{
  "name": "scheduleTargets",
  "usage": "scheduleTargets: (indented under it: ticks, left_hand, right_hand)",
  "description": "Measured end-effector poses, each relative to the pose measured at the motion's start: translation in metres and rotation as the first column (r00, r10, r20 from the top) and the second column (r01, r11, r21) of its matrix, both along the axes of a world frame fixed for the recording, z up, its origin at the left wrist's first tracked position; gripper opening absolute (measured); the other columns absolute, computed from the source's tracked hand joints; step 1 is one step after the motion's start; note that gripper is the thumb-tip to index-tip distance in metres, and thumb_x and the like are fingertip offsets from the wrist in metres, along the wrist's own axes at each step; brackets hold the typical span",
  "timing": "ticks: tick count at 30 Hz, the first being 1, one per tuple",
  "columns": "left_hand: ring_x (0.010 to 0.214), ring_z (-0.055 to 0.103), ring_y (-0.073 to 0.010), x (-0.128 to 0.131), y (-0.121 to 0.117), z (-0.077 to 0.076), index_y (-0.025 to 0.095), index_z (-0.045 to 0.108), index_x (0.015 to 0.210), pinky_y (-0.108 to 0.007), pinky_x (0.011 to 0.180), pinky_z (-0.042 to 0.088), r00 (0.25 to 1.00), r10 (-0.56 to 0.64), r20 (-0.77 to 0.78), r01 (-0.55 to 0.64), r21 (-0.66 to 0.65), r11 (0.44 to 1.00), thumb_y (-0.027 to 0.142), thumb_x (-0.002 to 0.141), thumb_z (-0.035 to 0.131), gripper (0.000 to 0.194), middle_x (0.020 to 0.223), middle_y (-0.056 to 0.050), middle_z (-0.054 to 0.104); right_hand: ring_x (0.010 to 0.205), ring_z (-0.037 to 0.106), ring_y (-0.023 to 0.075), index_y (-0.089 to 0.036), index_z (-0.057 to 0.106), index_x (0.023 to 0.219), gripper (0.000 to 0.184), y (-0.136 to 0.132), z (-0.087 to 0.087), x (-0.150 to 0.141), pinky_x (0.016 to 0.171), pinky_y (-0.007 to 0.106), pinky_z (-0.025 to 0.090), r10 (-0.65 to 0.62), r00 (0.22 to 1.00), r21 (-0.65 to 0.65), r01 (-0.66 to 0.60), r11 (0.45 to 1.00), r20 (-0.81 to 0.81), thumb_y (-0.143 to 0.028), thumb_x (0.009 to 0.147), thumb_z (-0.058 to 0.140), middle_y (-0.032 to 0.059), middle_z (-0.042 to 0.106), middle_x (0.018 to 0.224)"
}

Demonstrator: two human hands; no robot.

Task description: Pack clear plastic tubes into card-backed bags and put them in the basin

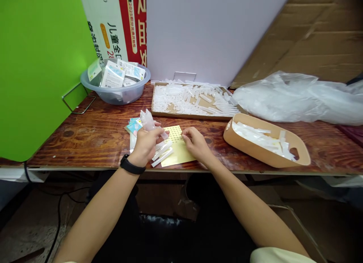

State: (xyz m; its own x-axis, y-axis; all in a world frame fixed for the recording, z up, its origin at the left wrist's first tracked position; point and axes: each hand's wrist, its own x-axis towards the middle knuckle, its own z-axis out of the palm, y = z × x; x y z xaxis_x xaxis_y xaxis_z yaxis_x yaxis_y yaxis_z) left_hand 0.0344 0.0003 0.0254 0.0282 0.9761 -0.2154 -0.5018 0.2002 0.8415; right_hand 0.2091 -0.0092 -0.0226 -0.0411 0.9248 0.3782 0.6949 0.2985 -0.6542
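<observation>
My left hand (147, 143) is closed round a small clear plastic bag (149, 121) with a clear tube sticking out by the thumb. Under it lie a few more clear tubes (162, 154) on a yellow sticker sheet (177, 145). My right hand (195, 143) rests on that sheet, fingers curled and pinching at its dotted upper part. A black band sits on my left wrist. Small blue-printed packets (133, 127) lie just left of the left hand.
A shallow cardboard tray (159, 113) of many clear tubes sits behind. A tan oval basket (297, 159) with tubes is at right, a crumpled clear plastic bag (297, 98) beyond it. A grey bowl (113, 94) of packets stands back left, by a green panel.
</observation>
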Motion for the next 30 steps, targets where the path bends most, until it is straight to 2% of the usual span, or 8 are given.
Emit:
scheduleTargets:
  ticks: [2,4,6,8,15,24,27,30]
  left_hand:
    - [0.060,0.063,-0.0130,0.002,0.001,0.000,0.014,0.054,0.079,-0.027,0.064,0.052,1.000,0.025,0.016,-0.025,-0.004,1.000,0.006,0.060,0.068,0.025,0.065,0.003,0.058]
    - [0.060,0.061,-0.0121,0.005,0.000,0.000,0.013,0.053,0.079,-0.028,0.065,0.052,0.998,0.046,0.032,-0.045,-0.011,0.999,0.006,0.062,0.067,0.023,0.064,0.003,0.057]
    - [0.062,0.062,-0.0123,0.008,-0.002,0.000,0.013,0.052,0.080,-0.028,0.067,0.052,0.997,0.057,0.054,-0.056,-0.015,0.998,0.005,0.063,0.066,0.023,0.065,0.002,0.057]
    - [0.064,0.062,-0.0120,0.009,-0.004,0.001,0.013,0.052,0.080,-0.027,0.067,0.052,0.996,0.056,0.076,-0.055,-0.014,0.998,0.004,0.065,0.064,0.022,0.066,0.002,0.058]
    - [0.065,0.061,-0.0106,0.009,-0.008,0.005,0.013,0.051,0.080,-0.026,0.069,0.052,0.989,0.073,0.126,-0.070,-0.025,0.997,0.002,0.068,0.063,0.021,0.068,0.002,0.057]
    - [0.065,0.061,-0.0102,0.006,-0.009,0.007,0.014,0.050,0.081,-0.026,0.069,0.051,0.982,0.105,0.160,-0.099,-0.043,0.994,0.002,0.070,0.062,0.021,0.068,0.003,0.057]
    - [0.063,0.060,-0.0097,0.002,-0.007,0.007,0.013,0.050,0.080,-0.026,0.068,0.051,0.979,0.109,0.170,-0.101,-0.056,0.993,0.001,0.070,0.062,0.019,0.068,0.003,0.056]
    - [0.063,0.060,-0.0097,-0.001,-0.005,0.008,0.013,0.051,0.079,-0.026,0.068,0.052,0.980,0.084,0.179,-0.071,-0.077,0.995,0.000,0.069,0.061,0.019,0.068,0.002,0.057]
  right_hand:
    - [0.088,0.055,0.0199,-0.021,0.048,0.080,0.009,-0.011,0.009,-0.011,0.077,0.035,0.045,0.117,0.986,0.159,-0.098,0.982,-0.116,-0.017,0.088,0.047,0.0070,0.057,0.091]
    - [0.092,0.055,0.0195,-0.021,0.049,0.083,0.008,-0.021,0.016,-0.024,0.081,0.036,0.045,0.209,0.969,0.280,-0.165,0.946,-0.134,-0.019,0.090,0.047,0.0072,0.058,0.096]
    - [0.093,0.056,0.0196,-0.021,0.049,0.085,0.008,-0.026,0.019,-0.035,0.083,0.036,0.045,0.235,0.965,0.352,-0.181,0.918,-0.117,-0.019,0.091,0.047,0.0071,0.058,0.096]
    - [0.093,0.056,0.0204,-0.022,0.049,0.085,0.008,-0.026,0.020,-0.042,0.082,0.037,0.046,0.211,0.973,0.383,-0.160,0.910,-0.093,-0.019,0.092,0.046,0.0072,0.058,0.095]
    - [0.088,0.056,0.0216,-0.023,0.048,0.084,0.010,-0.019,0.019,-0.053,0.079,0.038,0.046,0.098,0.992,0.382,-0.060,0.922,-0.081,-0.020,0.092,0.044,0.0078,0.058,0.090]
    - [0.086,0.057,0.0197,-0.022,0.050,0.083,0.009,-0.017,0.019,-0.066,0.077,0.035,0.047,0.072,0.986,0.444,0.001,0.896,-0.148,-0.017,0.091,0.048,0.0062,0.059,0.086]
    - [0.082,0.059,0.0184,-0.021,0.052,0.087,0.005,-0.015,0.020,-0.064,0.076,0.033,0.049,0.087,0.958,0.372,0.022,0.928,-0.274,-0.020,0.087,0.057,0.0045,0.061,0.085]
    - [0.081,0.061,0.0181,-0.021,0.057,0.088,0.006,-0.012,0.022,-0.058,0.077,0.034,0.049,0.149,0.924,0.272,-0.052,0.961,-0.351,-0.026,0.087,0.059,0.0043,0.064,0.085]
